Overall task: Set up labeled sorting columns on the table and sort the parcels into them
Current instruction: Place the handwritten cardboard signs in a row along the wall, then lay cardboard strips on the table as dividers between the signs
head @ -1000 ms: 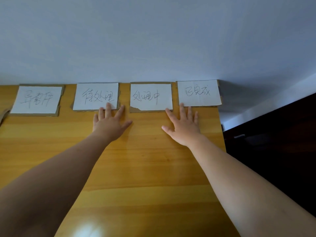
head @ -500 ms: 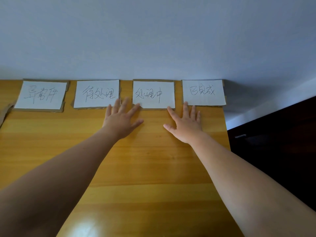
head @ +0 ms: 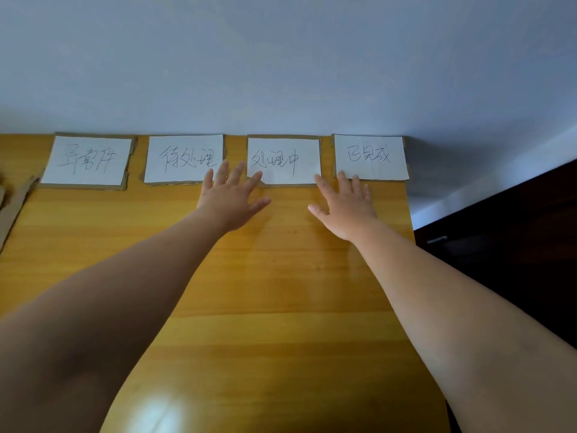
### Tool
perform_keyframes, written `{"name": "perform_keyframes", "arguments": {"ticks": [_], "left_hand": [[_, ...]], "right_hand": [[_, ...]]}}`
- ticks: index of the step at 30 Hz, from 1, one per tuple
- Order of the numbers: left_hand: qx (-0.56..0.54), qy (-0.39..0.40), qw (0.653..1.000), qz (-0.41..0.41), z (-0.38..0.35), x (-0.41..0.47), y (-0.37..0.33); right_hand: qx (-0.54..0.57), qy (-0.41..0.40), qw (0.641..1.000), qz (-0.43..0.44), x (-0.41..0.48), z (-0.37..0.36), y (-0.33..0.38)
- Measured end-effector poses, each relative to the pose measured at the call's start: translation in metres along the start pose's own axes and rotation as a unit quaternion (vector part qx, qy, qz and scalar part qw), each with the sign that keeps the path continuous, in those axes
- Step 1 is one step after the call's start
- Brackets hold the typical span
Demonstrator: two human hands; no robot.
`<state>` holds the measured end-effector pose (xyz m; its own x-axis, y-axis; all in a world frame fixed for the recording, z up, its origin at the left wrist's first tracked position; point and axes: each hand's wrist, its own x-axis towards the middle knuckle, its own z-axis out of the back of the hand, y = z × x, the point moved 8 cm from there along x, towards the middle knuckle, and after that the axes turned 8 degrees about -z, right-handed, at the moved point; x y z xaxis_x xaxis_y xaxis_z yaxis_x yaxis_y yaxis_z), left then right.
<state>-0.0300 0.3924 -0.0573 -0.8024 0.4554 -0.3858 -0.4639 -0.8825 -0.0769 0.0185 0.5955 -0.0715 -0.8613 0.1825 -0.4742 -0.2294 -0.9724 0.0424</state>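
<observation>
Several white handwritten label cards on cardboard backing lie in a row along the far edge of the wooden table (head: pixel 281 276), against the wall. From left: first label (head: pixel 87 160), second label (head: pixel 184 159), third label (head: pixel 284 160), fourth label (head: pixel 370 157). My left hand (head: pixel 232 198) lies flat with fingers spread, fingertips touching the gap between the second and third labels. My right hand (head: pixel 345 207) lies flat too, its fingertips on the lower edges of the third and fourth labels. No parcels are in view.
Strips of brown cardboard (head: pixel 12 207) lie at the table's left edge. The table's right edge drops off beside a dark cabinet (head: pixel 499 229). A pale wall (head: pixel 281 64) rises directly behind the labels.
My left hand slid right, from under the second label to the gap before the third. My right hand edged forward onto the label edges. The third label now sits straighter in the row.
</observation>
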Motion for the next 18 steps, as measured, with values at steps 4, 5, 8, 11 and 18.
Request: {"name": "perform_keyframes", "arguments": {"ticks": [4, 5, 8, 11, 18], "left_hand": [[-0.028, -0.045, 0.998, 0.018, 0.026, -0.030, 0.011], [-0.044, -0.058, 0.997, 0.028, 0.031, -0.041, 0.017], [-0.089, -0.094, 0.990, 0.055, 0.044, -0.082, 0.042], [-0.104, -0.110, 0.985, 0.079, 0.048, -0.129, 0.077], [-0.110, -0.116, 0.976, 0.149, 0.033, -0.230, 0.196]], "right_hand": [[0.035, -0.084, 0.996, 0.011, -0.022, 0.028, 0.011], [0.044, -0.101, 0.994, 0.015, -0.029, 0.035, 0.016], [0.072, -0.130, 0.988, 0.032, -0.052, 0.049, 0.040], [0.106, -0.138, 0.983, 0.061, -0.076, 0.057, 0.079], [0.148, -0.123, 0.974, 0.117, -0.122, 0.051, 0.209]]}}
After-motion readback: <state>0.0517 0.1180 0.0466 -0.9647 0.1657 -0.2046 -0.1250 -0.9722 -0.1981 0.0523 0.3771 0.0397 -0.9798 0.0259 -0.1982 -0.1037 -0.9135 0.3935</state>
